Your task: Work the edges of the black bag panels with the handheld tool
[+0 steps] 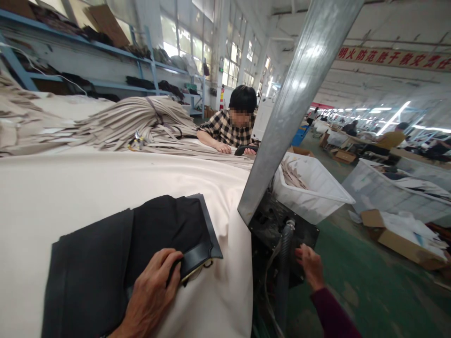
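A black fabric piece [95, 253] with a gold zipper [192, 273] along one short edge lies folded on pale cloth. My left hand [151, 291] grips its leather-like edge strip beside the zipper, thumb underneath and fingers on top. My right hand [311, 265] is off the table at the right, beside a dark machine box [269, 220]. Its fingers are curled together, and I cannot make out whether anything is between them.
A slanted metal post [296, 94] rises at the table's right edge, above a ribbed hose [286, 253]. Beyond are a white bin [320, 183] of strips and a cardboard box [405, 239]. Across the table a co-worker [232, 126] bends near bundled beige strips [130, 117].
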`<state>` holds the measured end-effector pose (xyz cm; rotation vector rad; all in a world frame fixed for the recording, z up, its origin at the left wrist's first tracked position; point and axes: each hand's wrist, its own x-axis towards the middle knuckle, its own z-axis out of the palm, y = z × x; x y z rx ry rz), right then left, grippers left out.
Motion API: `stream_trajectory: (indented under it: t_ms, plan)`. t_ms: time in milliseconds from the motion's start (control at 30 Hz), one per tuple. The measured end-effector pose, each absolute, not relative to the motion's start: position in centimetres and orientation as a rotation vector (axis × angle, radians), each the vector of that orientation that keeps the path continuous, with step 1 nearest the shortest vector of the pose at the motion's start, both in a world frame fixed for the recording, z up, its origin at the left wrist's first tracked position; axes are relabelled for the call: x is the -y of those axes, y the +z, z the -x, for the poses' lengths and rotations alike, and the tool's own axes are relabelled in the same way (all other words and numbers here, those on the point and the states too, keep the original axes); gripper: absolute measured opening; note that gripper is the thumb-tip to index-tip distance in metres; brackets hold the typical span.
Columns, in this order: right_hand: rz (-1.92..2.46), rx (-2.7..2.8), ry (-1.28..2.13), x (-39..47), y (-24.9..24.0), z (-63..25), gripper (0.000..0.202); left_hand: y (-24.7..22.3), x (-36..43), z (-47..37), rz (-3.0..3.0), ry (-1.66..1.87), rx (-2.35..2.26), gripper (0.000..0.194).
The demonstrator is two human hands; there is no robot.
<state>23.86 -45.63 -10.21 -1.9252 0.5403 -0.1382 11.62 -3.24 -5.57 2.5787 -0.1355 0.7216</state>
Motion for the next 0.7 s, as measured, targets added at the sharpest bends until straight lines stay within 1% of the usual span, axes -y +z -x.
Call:
stream_trajectory:
  t_ms: [133, 233, 400, 467, 600, 700]
  plan:
    - [2.186, -0.433, -0.294, 42.9, -9.6, -17.6, 0.035, -5.4, 3.4, -11.6, -2.596, 0.740, 0.151, 0.014]
    - [2.305, -0.128, -0.349, 39.5, -9.9, -13.4, 0.036, -5.3, 3.6, -11.5, -2.631, 0.763, 0.167, 0.014]
    - [2.249, 0.566, -0.650, 34.0, -10.2, -8.9, 0.024, -4.4, 4.0, -10.6, -2.729, 0.856, 0.226, 0.016]
    - [2.222, 0.752, -0.707, 32.4, -9.5, -7.6, 0.023, -3.7, 3.5, -9.7, -2.777, 0.926, 0.231, 0.017]
    - [2.151, 0.926, -0.732, 30.1, -7.5, -6.0, 0.024, -3.0, 0.5, -6.5, -2.840, 1.108, 0.115, 0.016]
    - [2.056, 0.983, -0.701, 28.6, -6.3, -6.0, 0.023, -3.4, -3.1, -3.2, -2.848, 1.164, -0.158, 0.016]
